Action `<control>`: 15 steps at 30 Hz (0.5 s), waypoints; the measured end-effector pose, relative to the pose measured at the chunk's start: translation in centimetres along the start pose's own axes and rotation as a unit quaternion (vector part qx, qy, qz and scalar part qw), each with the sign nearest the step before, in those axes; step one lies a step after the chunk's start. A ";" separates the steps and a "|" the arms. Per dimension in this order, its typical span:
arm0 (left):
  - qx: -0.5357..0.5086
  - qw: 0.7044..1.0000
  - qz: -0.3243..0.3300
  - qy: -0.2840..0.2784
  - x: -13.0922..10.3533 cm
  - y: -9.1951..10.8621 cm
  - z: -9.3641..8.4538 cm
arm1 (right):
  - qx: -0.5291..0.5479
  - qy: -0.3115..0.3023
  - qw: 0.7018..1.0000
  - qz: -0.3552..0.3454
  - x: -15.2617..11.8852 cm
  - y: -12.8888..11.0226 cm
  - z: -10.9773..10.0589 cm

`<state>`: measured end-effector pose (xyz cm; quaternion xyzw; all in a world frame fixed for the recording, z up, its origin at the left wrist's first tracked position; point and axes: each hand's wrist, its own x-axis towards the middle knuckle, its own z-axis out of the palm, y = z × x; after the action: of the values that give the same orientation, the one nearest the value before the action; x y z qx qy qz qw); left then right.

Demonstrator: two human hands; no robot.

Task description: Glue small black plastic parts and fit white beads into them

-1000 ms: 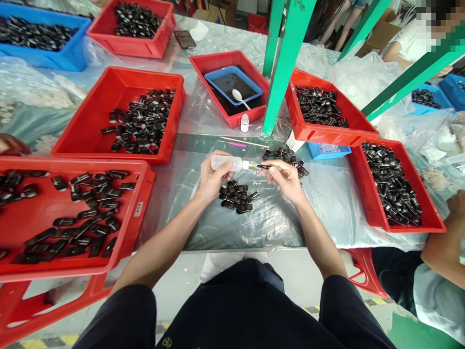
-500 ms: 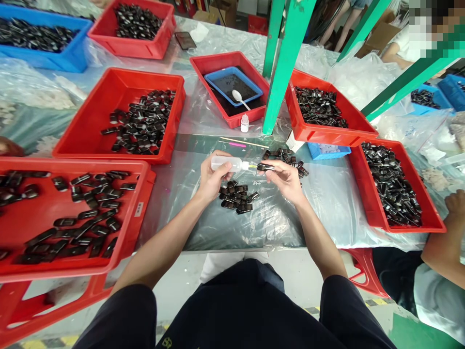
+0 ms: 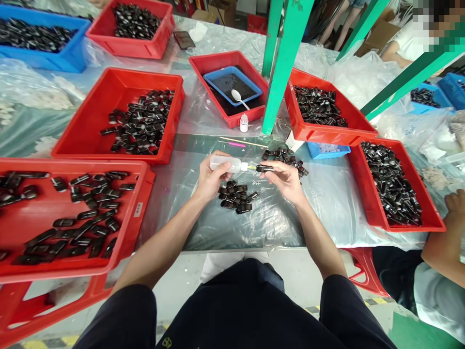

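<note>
My left hand point(image 3: 211, 179) is closed around a translucent white squeeze bottle point(image 3: 232, 164), which lies sideways with its thin tip pointing right. My right hand point(image 3: 285, 180) pinches a small glossy black part point(image 3: 264, 168). The bottle's tip meets the left end of that part or is very close to it; whether they touch is too small to tell. Below the bottle a pile of black parts point(image 3: 236, 196) rests on the plastic-covered table point(image 3: 269, 228). Another group of black parts point(image 3: 283, 155) lies just behind my right hand, partly hidden by it.
Red bins of black parts stand left point(image 3: 145, 194) and right point(image 3: 395, 184). A red tray point(image 3: 203, 68) holds a blue tray and spoon point(image 3: 236, 95). Near the green post point(image 3: 276, 97) are a small bottle point(image 3: 244, 123) and pink stick point(image 3: 237, 144). A person's arm point(image 3: 445, 242) is at right.
The view has shifted very slightly. Both hands keep almost the same pose, with the bottle and the black part still held tip to end.
</note>
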<state>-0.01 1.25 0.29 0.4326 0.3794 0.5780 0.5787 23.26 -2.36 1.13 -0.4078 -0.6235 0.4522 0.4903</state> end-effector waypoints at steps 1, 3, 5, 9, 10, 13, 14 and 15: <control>-0.003 1.000 0.002 -0.002 0.0 0.0 0.0 | -0.003 0.000 1.000 0.003 0.0 0.0 0.0; -0.001 1.000 0.006 -0.002 -0.1 0.0 0.1 | -0.011 0.002 1.000 0.010 0.0 -0.1 0.0; 0.010 1.000 0.011 0.002 -0.1 0.1 0.1 | -0.017 0.004 1.000 0.016 0.0 -0.1 0.0; 0.023 1.000 0.014 0.013 -0.1 0.2 0.1 | -0.018 0.002 1.000 0.017 0.0 -0.1 0.0; 0.020 1.000 0.014 0.015 -0.1 0.3 0.1 | -0.017 0.002 1.000 0.016 0.0 -0.1 0.0; 0.005 1.000 0.016 0.012 -0.2 0.3 0.2 | -0.005 -0.001 1.000 0.008 0.0 0.1 0.1; 0.001 1.000 0.018 0.010 -0.2 0.3 0.3 | 0.001 -0.002 1.000 0.004 0.0 0.1 0.1; 0.000 1.000 0.019 0.007 -0.2 0.4 0.3 | 0.007 -0.003 1.000 0.001 0.0 0.2 0.1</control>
<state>0.13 1.02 0.72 0.4355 0.3748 0.5918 0.5654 23.14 -2.30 0.94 -0.4037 -0.6215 0.4577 0.4912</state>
